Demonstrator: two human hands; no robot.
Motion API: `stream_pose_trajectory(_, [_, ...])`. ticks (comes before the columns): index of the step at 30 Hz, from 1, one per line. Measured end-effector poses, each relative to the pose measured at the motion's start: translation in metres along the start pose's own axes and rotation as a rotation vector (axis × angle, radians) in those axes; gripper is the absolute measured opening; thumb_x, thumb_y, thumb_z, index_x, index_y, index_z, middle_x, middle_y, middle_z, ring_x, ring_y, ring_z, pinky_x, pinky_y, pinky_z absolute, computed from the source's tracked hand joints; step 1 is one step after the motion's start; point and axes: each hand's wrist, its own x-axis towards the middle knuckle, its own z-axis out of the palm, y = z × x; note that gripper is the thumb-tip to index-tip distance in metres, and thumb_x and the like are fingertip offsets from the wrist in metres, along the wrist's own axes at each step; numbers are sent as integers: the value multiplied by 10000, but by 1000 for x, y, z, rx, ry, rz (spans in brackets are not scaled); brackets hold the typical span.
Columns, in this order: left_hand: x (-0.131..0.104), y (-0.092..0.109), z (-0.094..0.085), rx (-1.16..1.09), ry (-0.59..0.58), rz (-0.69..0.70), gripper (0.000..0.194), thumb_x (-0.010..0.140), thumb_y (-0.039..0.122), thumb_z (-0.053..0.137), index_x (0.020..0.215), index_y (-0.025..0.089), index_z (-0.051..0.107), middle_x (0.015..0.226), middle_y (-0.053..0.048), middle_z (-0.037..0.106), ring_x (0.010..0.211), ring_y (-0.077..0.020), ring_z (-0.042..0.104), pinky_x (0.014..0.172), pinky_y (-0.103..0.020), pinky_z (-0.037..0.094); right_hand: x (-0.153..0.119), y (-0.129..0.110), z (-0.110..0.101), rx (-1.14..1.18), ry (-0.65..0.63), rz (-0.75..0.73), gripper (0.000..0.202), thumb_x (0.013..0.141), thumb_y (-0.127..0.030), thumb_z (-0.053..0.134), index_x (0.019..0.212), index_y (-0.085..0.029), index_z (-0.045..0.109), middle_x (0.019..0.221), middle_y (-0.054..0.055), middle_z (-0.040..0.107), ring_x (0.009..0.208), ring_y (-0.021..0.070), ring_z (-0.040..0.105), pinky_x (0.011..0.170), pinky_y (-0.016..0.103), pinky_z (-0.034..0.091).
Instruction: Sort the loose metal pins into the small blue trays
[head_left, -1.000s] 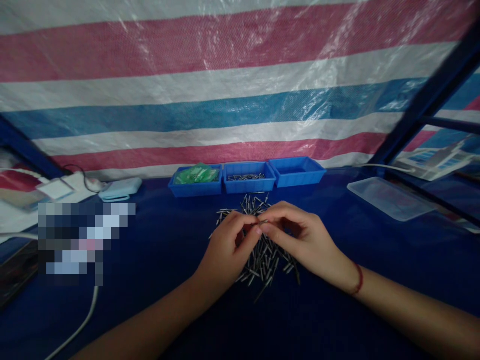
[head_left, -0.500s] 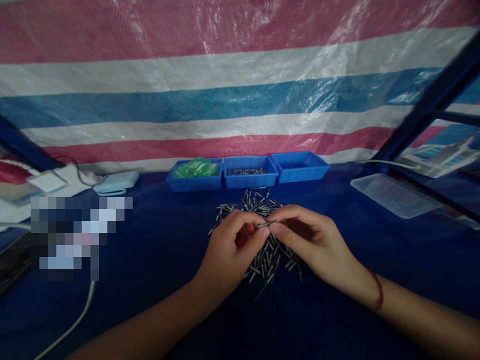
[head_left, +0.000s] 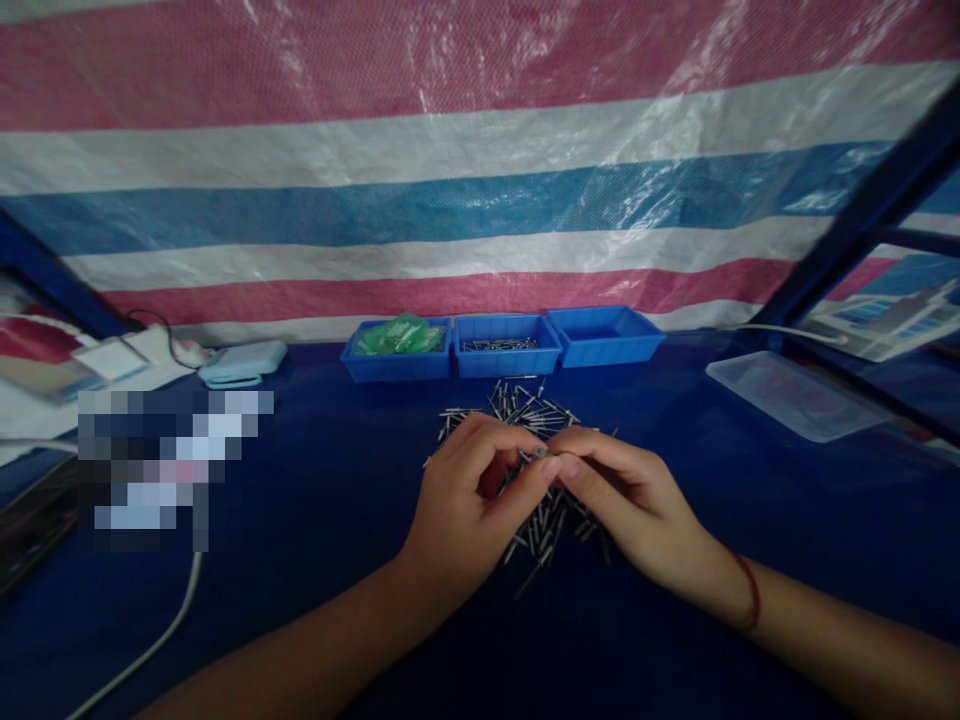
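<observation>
Over a heap of blind rivets (head_left: 541, 535), my left hand (head_left: 469, 495) and my right hand (head_left: 637, 495) meet at the fingertips. Between them is one small blind rivet (head_left: 541, 453), most of it covered by the fingers. The left thumb and forefinger pinch one end, with a bit of grey metal showing. My right thumb and forefinger close on the other end, where the rivet itself is hidden. Loose rivets lie in all directions on the blue table, beneath and behind both hands.
Three blue bins stand in a row behind the heap: the left bin (head_left: 397, 371) with green plastic packets, the middle bin (head_left: 506, 364) with rivets, then the right bin (head_left: 611, 350). A clear plastic lid (head_left: 795, 395) lies at right. A white cable (head_left: 184, 605) runs along the left.
Both hands have drawn closer together at the fingertips, and less of the rivet shows between them. The whole view has shifted slightly.
</observation>
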Motion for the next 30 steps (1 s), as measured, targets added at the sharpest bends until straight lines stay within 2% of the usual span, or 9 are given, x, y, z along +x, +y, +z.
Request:
stream_pose_trajectory(3, [4,0,-2,8,-38,-31,47,814,219,577,781,189,562,671,30,501,539,-80,449,504,-212,371,3,-1,-3,-64,13,-19,152,877,-247,491,787,-209,607,724,-3,625,652,115,570,590,227,466])
stream_pose_trajectory(5, [10,-5,-9,20,-57,-37,46,833,231,554,855,192,559,684,31,522,548,-82,472,513,-210,382,12,-1,-7,-163,86,-72,83,849,-241,539,816,-214,610,754,1,631,679,124,576,615,242,461])
stream_pose_trajectory(8, [25,-19,-28,113,-18,20,148,852,232,528,994,190,533,684,39,538,553,-82,487,530,-204,391,41,6,-17,-367,265,-178,49,818,-247,575,826,-217,613,755,8,623,683,138,563,649,277,452])
stream_pose_trajectory(10, [34,-32,-43,236,-1,92,160,859,211,505,1015,176,525,658,43,534,529,-79,466,536,-209,381,67,16,-24,-520,310,-242,79,824,-256,554,811,-217,621,732,15,620,675,151,554,651,301,449])
stream_pose_trajectory(12, [41,-44,-54,342,-14,125,157,861,202,490,1007,164,534,634,45,519,507,-79,444,545,-216,377,92,29,-28,-654,311,-278,110,826,-259,535,799,-211,630,723,24,626,686,167,561,677,325,453])
stream_pose_trajectory(16, [46,-56,-63,475,-124,128,195,860,208,475,1034,162,550,688,20,563,548,-92,479,579,-230,384,115,49,-28,-902,161,-264,148,819,-257,521,799,-182,647,773,69,650,758,214,577,747,384,439])
stream_pose_trajectory(24, [45,-51,-72,610,-458,125,193,864,259,462,948,196,624,851,-27,626,742,-147,579,667,-260,411,61,39,-39,-866,93,-290,164,849,-282,478,859,-204,622,807,68,651,777,230,580,762,396,435])
stream_pose_trajectory(27, [45,-56,-76,631,-555,53,204,858,263,470,957,203,639,876,-38,644,793,-173,600,712,-287,426,42,48,-50,-800,76,-280,118,841,-264,495,844,-231,609,841,53,664,799,225,597,774,393,444])
stream_pose_trajectory(30, [46,-62,-78,644,-588,10,200,840,208,471,937,190,645,894,-49,652,820,-186,604,744,-306,428,31,62,-58,-728,104,-172,113,835,-274,509,859,-230,611,846,50,669,785,221,614,714,370,467])
